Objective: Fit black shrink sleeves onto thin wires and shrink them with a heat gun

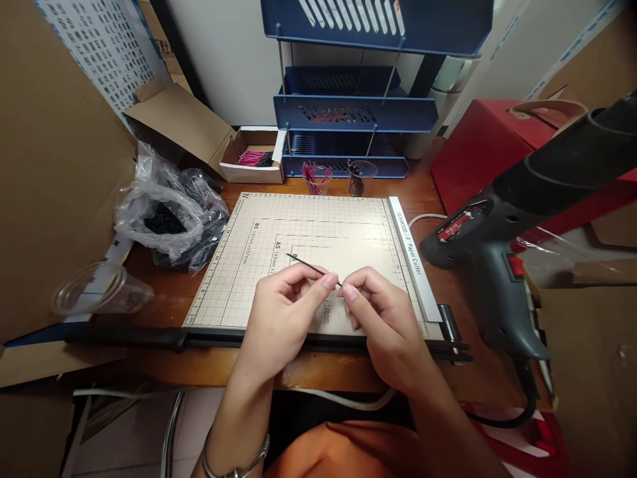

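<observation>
My left hand and my right hand meet over the beige paper cutter board. Both pinch a thin black wire that sticks out up and to the left from my fingertips. The left thumb and forefinger close on it, and the right fingertips close on its near end. The hands hover just above the board's lower middle, near the printed grid lines.
A black heat gun stands at the right. Crumpled plastic bags and a clear cup lie at the left. At the back are a box of pink and black wires, two small cups, blue stacked trays and a red box.
</observation>
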A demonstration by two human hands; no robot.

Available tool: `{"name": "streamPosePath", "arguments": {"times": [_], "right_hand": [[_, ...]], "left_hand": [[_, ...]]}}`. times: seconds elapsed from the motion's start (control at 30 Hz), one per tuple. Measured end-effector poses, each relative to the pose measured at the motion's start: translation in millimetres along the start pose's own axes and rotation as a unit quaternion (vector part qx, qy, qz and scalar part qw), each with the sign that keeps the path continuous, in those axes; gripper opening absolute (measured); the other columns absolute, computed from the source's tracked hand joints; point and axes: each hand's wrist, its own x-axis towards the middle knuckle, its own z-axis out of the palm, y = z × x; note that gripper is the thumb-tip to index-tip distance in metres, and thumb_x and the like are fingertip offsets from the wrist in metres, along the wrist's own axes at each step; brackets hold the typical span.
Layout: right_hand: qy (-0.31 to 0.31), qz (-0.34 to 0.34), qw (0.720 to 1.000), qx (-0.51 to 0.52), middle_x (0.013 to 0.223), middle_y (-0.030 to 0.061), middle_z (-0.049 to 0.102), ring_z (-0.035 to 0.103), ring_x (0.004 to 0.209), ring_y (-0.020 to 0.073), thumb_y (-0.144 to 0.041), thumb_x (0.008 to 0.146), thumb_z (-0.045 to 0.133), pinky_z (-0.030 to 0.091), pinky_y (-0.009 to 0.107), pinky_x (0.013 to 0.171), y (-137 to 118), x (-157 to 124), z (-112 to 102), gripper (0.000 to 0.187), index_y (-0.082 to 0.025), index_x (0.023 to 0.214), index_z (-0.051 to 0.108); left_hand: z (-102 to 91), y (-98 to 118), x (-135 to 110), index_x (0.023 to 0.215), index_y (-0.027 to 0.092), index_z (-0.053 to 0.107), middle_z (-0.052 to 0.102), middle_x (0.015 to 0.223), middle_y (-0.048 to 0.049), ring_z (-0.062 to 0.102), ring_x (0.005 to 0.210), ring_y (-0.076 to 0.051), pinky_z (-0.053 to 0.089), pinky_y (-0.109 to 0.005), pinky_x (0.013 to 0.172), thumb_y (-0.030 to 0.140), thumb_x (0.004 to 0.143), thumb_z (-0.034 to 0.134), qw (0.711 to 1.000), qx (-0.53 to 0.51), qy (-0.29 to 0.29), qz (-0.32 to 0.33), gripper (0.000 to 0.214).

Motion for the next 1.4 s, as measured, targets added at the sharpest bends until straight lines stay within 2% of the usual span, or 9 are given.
{"name": "streamPosePath", "arguments": {"times": [0.1, 0.3, 0.6, 0.77, 0.9, 1.07, 1.23, 1.4], "right_hand": [[-0.003, -0.003, 1.000, -0.008, 0.069, -0.0037, 0.050, 0.044, 0.062, 0.0076, -0.041, 0.110, 0.050, 0.035, 0.024, 0.059, -1, 0, -1, 0.033, -0.018, 0.088, 0.059], [-0.003, -0.006, 1.000, -0.010, 0.071, -0.0033, 0.051, 0.045, 0.064, 0.0078, -0.040, 0.110, 0.050, 0.036, 0.024, 0.060, -2, 0, 0, 0.033, -0.017, 0.087, 0.059], [-0.005, -0.012, 1.000, 0.002, 0.071, -0.0030, 0.051, 0.045, 0.064, 0.0079, -0.039, 0.109, 0.050, 0.035, 0.024, 0.061, -2, -1, -1, 0.033, -0.017, 0.086, 0.059], [-0.009, -0.009, 1.000, 0.013, 0.072, -0.0030, 0.051, 0.045, 0.065, 0.0076, -0.039, 0.110, 0.050, 0.035, 0.024, 0.060, -1, -2, 0, 0.033, -0.017, 0.087, 0.059], [-0.009, -0.007, 1.000, 0.014, 0.072, -0.0028, 0.050, 0.044, 0.064, 0.0077, -0.040, 0.110, 0.050, 0.034, 0.024, 0.060, 0, -2, 0, 0.034, -0.017, 0.087, 0.059], [-0.009, -0.007, 1.000, 0.008, 0.071, -0.0027, 0.050, 0.045, 0.064, 0.0079, -0.039, 0.110, 0.050, 0.035, 0.024, 0.061, 0, -2, 0, 0.033, -0.017, 0.087, 0.059], [-0.009, -0.011, 1.000, 0.001, 0.070, -0.0029, 0.051, 0.045, 0.064, 0.0075, -0.039, 0.109, 0.050, 0.035, 0.024, 0.060, -1, -2, 0, 0.034, -0.016, 0.086, 0.059], [-0.009, -0.017, 1.000, -0.002, 0.069, -0.0033, 0.050, 0.044, 0.063, 0.0071, -0.038, 0.109, 0.050, 0.035, 0.023, 0.059, -1, -2, -1, 0.033, -0.016, 0.086, 0.058]], "left_hand": [[0.4, 0, 0, 0.077, 0.016, 0.078, 0.065, 0.066, -0.0017, 0.046, 0.057, -0.010, 0.036, -0.023, 0.052, 0.036, 0.087, 0.080, 1.000, 0.002, 0.001, 0.009, 0.022], [0.5, 1, -2, 0.076, 0.017, 0.077, 0.053, 0.057, 0.0035, 0.036, 0.050, -0.008, 0.026, -0.023, 0.045, 0.037, 0.088, 0.081, 1.000, -0.024, 0.001, 0.001, 0.023], [-2.1, 1, -3, 0.077, 0.019, 0.077, 0.049, 0.052, 0.0047, 0.039, 0.049, -0.008, 0.028, -0.023, 0.045, 0.036, 0.091, 0.079, 0.999, -0.035, 0.007, 0.004, 0.022], [-3.8, -4, -4, 0.080, 0.021, 0.080, 0.039, 0.051, 0.0069, 0.027, 0.046, -0.007, 0.018, -0.024, 0.041, 0.037, 0.094, 0.079, 0.999, -0.046, 0.018, 0.005, 0.021], [-4.7, -5, -4, 0.081, 0.022, 0.081, 0.034, 0.049, 0.0072, 0.022, 0.046, -0.008, 0.017, -0.025, 0.042, 0.040, 0.095, 0.078, 0.998, -0.067, 0.012, 0.004, 0.023], [-4.6, -5, -3, 0.082, 0.021, 0.084, 0.037, 0.053, 0.0052, 0.021, 0.049, -0.008, 0.016, -0.026, 0.043, 0.041, 0.095, 0.079, 0.996, -0.082, 0.019, 0.012, 0.024], [-4.0, -9, -2, 0.090, 0.020, 0.084, 0.028, 0.052, 0.0075, 0.019, 0.048, -0.006, 0.013, -0.022, 0.043, 0.045, 0.098, 0.076, 0.992, -0.124, 0.036, -0.004, 0.028], [-2.6, -9, -1, 0.089, 0.018, 0.083, 0.028, 0.053, 0.0082, 0.020, 0.045, -0.004, 0.014, -0.019, 0.041, 0.041, 0.097, 0.076, 0.987, -0.151, 0.056, -0.002, 0.025]]}}
